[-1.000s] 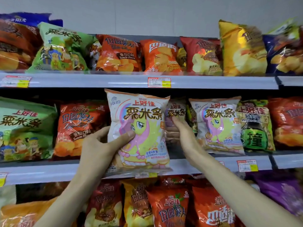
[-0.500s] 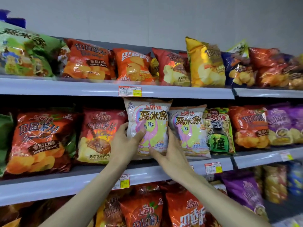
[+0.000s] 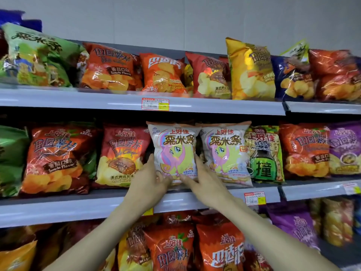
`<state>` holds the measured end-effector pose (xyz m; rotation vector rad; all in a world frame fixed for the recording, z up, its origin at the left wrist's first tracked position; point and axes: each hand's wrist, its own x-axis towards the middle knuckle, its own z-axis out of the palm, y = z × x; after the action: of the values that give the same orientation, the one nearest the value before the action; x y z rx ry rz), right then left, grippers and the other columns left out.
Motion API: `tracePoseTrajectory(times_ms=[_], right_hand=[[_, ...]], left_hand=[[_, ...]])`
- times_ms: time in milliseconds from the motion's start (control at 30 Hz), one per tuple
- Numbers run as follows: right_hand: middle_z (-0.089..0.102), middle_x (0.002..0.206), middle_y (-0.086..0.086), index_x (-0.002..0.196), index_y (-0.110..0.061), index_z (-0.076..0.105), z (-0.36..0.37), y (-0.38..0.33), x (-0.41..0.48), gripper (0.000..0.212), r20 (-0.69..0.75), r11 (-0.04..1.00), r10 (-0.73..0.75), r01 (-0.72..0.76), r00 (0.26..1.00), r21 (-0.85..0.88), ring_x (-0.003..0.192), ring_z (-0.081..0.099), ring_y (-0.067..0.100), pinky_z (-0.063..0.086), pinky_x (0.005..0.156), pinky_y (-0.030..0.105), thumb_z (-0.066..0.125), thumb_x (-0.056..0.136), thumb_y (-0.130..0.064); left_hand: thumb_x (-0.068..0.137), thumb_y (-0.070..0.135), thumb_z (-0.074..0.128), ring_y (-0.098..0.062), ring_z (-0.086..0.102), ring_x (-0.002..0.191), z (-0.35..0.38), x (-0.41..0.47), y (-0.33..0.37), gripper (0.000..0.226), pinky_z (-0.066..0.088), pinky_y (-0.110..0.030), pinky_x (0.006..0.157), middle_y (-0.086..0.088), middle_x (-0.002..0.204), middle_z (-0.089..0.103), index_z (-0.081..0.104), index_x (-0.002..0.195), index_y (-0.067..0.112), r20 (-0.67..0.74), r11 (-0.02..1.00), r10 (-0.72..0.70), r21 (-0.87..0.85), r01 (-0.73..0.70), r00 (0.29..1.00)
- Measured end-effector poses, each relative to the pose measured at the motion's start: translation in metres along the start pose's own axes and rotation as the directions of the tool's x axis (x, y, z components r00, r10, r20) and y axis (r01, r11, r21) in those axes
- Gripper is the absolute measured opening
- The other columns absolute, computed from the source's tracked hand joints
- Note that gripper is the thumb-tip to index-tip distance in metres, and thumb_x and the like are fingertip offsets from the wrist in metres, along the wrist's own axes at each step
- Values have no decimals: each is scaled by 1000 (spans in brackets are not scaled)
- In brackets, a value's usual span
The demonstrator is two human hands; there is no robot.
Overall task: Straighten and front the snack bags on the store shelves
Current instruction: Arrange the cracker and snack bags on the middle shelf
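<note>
1. So, biggest thing first: the middle shelf (image 3: 58,210) carries a row of snack bags. The white pony bag (image 3: 173,149) stands upright near the centre, label facing out and bottom edge down by the shelf's front lip. The hands cover that edge, so I can't tell if it's actually resting on the shelf.
2. Neighbours: a red chip bag (image 3: 121,153) sits just to its left. A twin white bag (image 3: 224,153) is right up against its right side.
3. Handling guess: it's a puffed, air-filled film bag, so very light, soft, crinkly and a bit slick. The snacks inside would probably crush if squeezed. I'd take it by the lower side edges or the bottom seam, not the belly.
4. That's pretty much the hold here. The left hand (image 3: 146,182) has the lower left edge and the right hand (image 3: 207,182) the lower right, so the bag sits between them, just above the wrists.
5. Small stuff: both thumbs lie across the front near the bottom. The right hand's fingers (image 3: 198,161) slip into the gap beside the twin. Both hands are closed narrowly around the bag.
</note>
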<state>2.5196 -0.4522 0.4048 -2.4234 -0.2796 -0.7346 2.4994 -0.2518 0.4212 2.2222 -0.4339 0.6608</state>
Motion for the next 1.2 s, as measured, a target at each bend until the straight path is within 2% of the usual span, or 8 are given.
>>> tracePoseTrajectory(times_ms=[67,200,300,433,567,867,1100,1200], right_hand=[[59,146,-8,161,-42,17,-2,-2,0,85,29,1000,8,-8,1000,0,133,57,19,51,107,46,55,91,-73],[34,166,0,166,-31,8,-16,-13,-19,87,57,996,14,-8,998,-94,153,32,26,36,121,50,49,98,-69],[14,173,0,167,-26,5,-32,-20,-33,85,88,974,-16,35,996,-223,158,18,24,26,124,45,42,102,-67],[16,173,1,166,-23,11,-48,-29,-47,78,67,930,-116,132,991,-342,157,20,23,24,125,43,34,105,-65],[26,168,-2,163,-21,23,-47,-51,-58,72,60,879,-238,242,969,-412,154,23,22,22,123,40,32,106,-62],[36,162,0,164,-22,23,23,-132,-47,71,153,853,-374,404,915,-331,148,29,22,32,119,40,36,105,-61],[38,162,2,162,-20,25,92,-199,-25,72,149,897,-350,377,925,-229,150,29,24,33,118,39,41,104,-60],[34,166,2,165,-20,17,118,-230,-12,78,115,929,-326,341,938,-142,152,29,23,29,121,39,46,104,-59]], left_hand=[[99,25,71,-35,53,133,-2,-4,3,64,33,-26,76,-12,135,65,39,152,6,-11,1000,-9,23,9,1000],[95,27,74,-20,63,111,-4,-15,-2,53,38,-21,69,10,121,65,51,142,19,-52,997,39,74,-35,998],[94,35,71,-22,63,117,-11,-28,-8,58,43,-26,79,5,131,67,52,148,24,-36,986,55,159,-48,998],[94,33,73,-24,60,130,-28,-47,-10,59,47,-33,95,1,140,66,56,149,21,-55,971,17,239,-3,998],[89,50,61,-22,55,138,-53,-64,-16,67,49,-41,109,3,148,62,55,150,23,-46,935,-29,351,43,999],[94,46,65,-23,62,126,-137,-88,-67,56,55,-45,98,5,138,68,57,147,29,-144,856,-103,491,162,984],[91,44,65,-29,63,124,-231,-94,-138,59,56,-42,90,-1,138,68,60,146,26,-225,781,-148,571,253,963],[93,38,68,-33,60,126,-273,-85,-171,60,54,-43,87,-7,140,63,55,150,21,-302,749,-140,590,300,943]])
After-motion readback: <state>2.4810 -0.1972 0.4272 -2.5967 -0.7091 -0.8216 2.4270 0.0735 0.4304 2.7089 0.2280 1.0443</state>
